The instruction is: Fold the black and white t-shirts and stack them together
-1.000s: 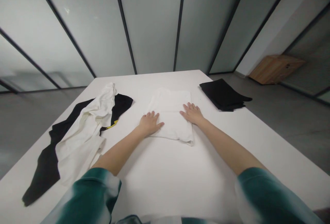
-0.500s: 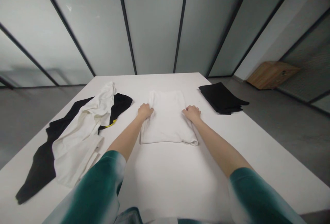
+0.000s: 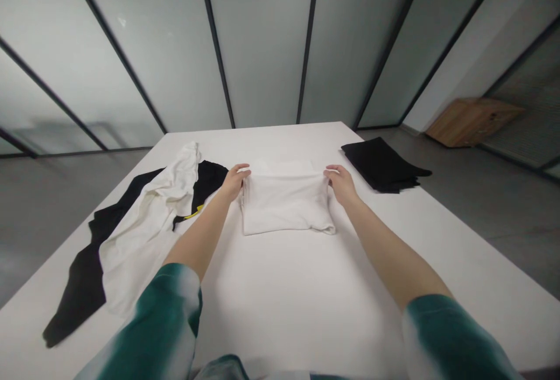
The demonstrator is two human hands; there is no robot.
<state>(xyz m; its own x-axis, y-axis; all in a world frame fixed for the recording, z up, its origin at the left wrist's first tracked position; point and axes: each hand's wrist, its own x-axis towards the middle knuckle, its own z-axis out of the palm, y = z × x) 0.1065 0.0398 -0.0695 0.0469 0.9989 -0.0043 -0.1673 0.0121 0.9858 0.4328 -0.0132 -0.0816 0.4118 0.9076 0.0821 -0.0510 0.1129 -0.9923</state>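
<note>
A folded white garment (image 3: 286, 202) lies in front of me on the white table (image 3: 297, 298). My left hand (image 3: 236, 180) pinches its left side near the far end, thumb and fingers closed on the cloth. At the matching spot on the right side, my right hand (image 3: 341, 182) grips it too. Between the two hands the cloth is drawn into a straight raised fold, and a paler strip of it shows beyond. The near edge rests on the table, with a small rolled bit at the right corner.
On the left, a crumpled white garment (image 3: 144, 246) lies over black clothing (image 3: 87, 269) with a yellow trim. A neat stack of folded black cloth (image 3: 382, 164) sits near the table's right edge. Beyond stand frosted glass panels (image 3: 262, 42) and a wooden box (image 3: 472, 122) on the floor.
Both hands have moved apart and slightly away from me, lifting the cloth's sides into a fold across its width. The near edge has shifted a little away from me.
</note>
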